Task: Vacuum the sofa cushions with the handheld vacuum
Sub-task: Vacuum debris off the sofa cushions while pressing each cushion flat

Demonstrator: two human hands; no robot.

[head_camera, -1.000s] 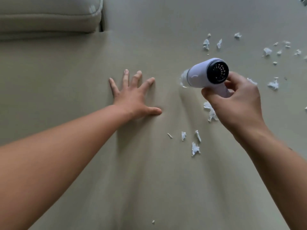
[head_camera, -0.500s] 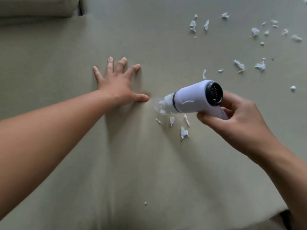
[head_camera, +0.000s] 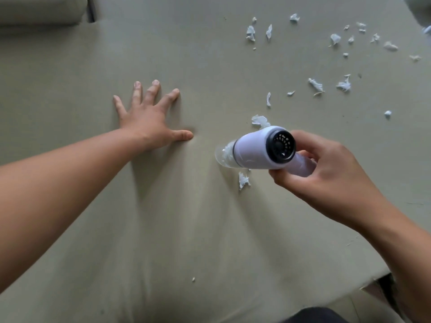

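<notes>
A small white handheld vacuum (head_camera: 253, 151) with a dark vented rear cap and a clear nozzle points left and down at the beige sofa cushion (head_camera: 163, 229). My right hand (head_camera: 326, 173) grips its handle. White paper scraps are visible inside the clear nozzle. One torn scrap (head_camera: 243, 180) lies just below the vacuum, another (head_camera: 258, 120) just above it. My left hand (head_camera: 151, 120) presses flat on the cushion to the left, fingers spread. Several more scraps (head_camera: 342, 85) are scattered at the upper right.
A back cushion (head_camera: 42, 10) sits at the top left corner. The seat's front edge (head_camera: 373, 280) runs along the lower right, with dark floor beyond. A tiny crumb (head_camera: 193, 279) lies near the front.
The vacuum has swept down and left from the scattered pieces to the small cluster near my left thumb; most scraps of that cluster are gone. My left hand stays flat.
</notes>
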